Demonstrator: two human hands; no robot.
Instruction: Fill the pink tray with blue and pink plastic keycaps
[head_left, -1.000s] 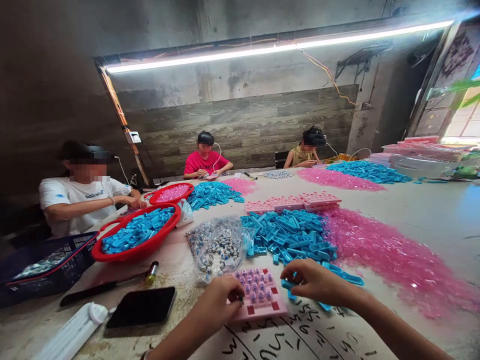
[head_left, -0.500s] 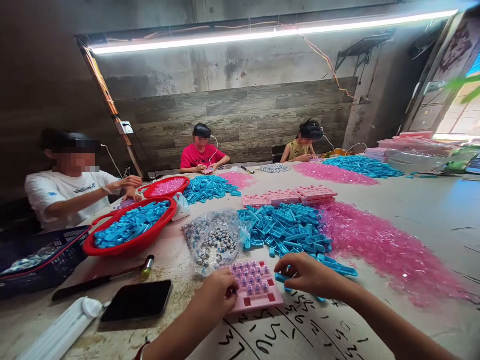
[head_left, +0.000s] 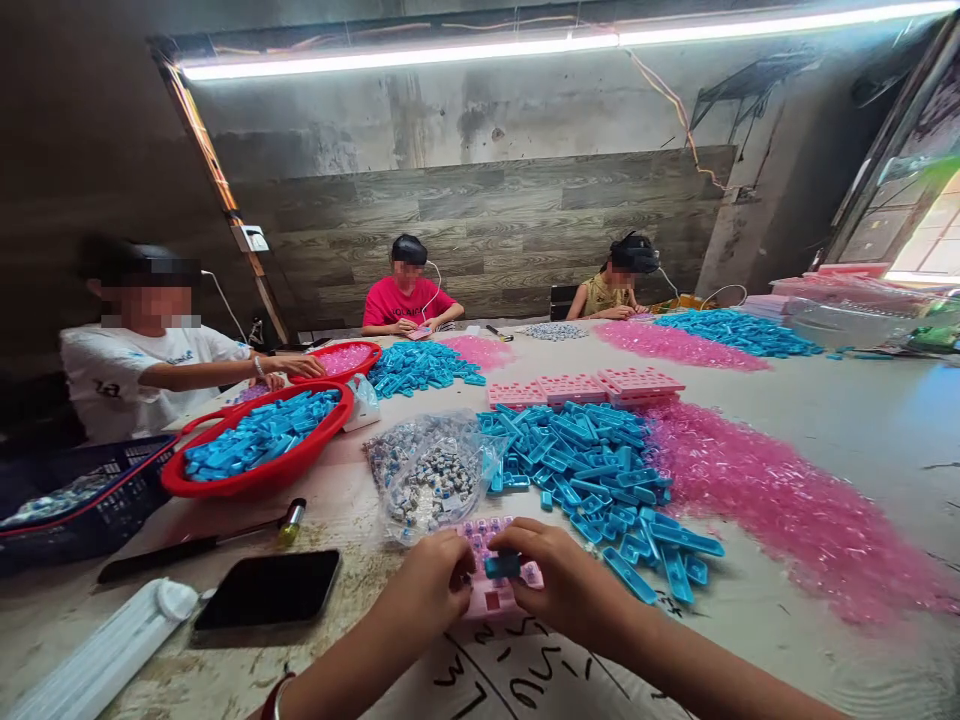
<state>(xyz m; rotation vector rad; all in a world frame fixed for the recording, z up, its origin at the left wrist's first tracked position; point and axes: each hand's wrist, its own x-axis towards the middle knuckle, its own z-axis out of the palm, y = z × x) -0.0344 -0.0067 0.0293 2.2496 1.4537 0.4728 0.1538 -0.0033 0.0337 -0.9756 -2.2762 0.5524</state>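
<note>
Closest to you, black brush-painted marks (head_left: 517, 672) cover the worn pale table (head_left: 840, 420), and both your forearms come in over them. To the left lie a flat black phone (head_left: 266, 592), a white ribbed plastic casing (head_left: 105, 655) and a black-handled tool with a yellow-green tip (head_left: 187, 547). None of them touches your hands.

The pink plastic tray (head_left: 480, 605) sits straight ahead between your hands, with purple caps (head_left: 480, 528) in its far rows (one near cell stands open). Your right hand (head_left: 562, 585) arches over the tray's right side. Its thumb and forefinger are pinched tight on a small blue rectangular plastic piece (head_left: 501, 566), held just above the tray. Your left hand (head_left: 431, 592) is curled against the tray's left edge, fingertips close to that piece. The knuckles hide the grip, so I can't tell whether it holds anything.

Just behind the tray, a clear plastic bag of small grey-white parts (head_left: 431, 480) crowds the far left. A loose heap of blue plastic pieces (head_left: 585, 455) spills down on the right, with strays lying near your right forearm. Beside that heap spreads a drift of pink translucent bits (head_left: 772, 500).

A red round basin (head_left: 225, 488) of blue pieces and a dark mesh crate (head_left: 112, 510) take up the left edge. Bare table lies open at the far right. Further off stands a row of stacked pink trays (head_left: 585, 386), and a person in a white shirt (head_left: 142, 365) works at the left side.
</note>
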